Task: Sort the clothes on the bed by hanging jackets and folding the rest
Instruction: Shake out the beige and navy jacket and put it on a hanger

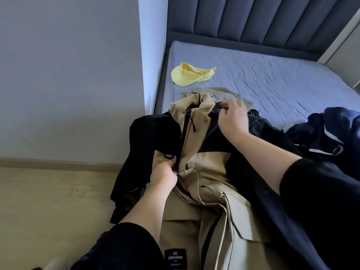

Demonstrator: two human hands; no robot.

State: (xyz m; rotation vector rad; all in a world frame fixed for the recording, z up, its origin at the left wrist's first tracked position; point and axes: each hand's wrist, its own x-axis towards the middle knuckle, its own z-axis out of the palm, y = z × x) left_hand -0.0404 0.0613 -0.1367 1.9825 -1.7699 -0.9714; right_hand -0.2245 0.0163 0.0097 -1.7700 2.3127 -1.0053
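Laid front-up across the near corner of the bed (272,78): a beige-and-navy jacket (204,166), collar toward the padded headboard (253,18), hem toward the camera, one dark sleeve draped off the left edge above the wooden floor (48,201). Poking out of the collar, a pale hanger hook (207,96). Left hand (164,175) at mid-chest, fingers (171,164) curled tight and pinching the jacket front right at the black zipper (183,137), zipper closed from there up to the collar. Right hand (232,117) up at the neck, just beside the hook, fingers (228,106) bent and gripping the dark shoulder fabric. Black sleeves on both forearms. Near the hem, a black sewn label (175,258) reading "CHIC CASUAL FASHION". Under the collar end, touching it, a flat grey-beige garment (239,98). Farther up the mattress, well apart from the jacket, a yellow cap (190,75) lying upside down. Off to the right on the bed, a crumpled dark navy garment (331,133) with pale stripes, near the right forearm.
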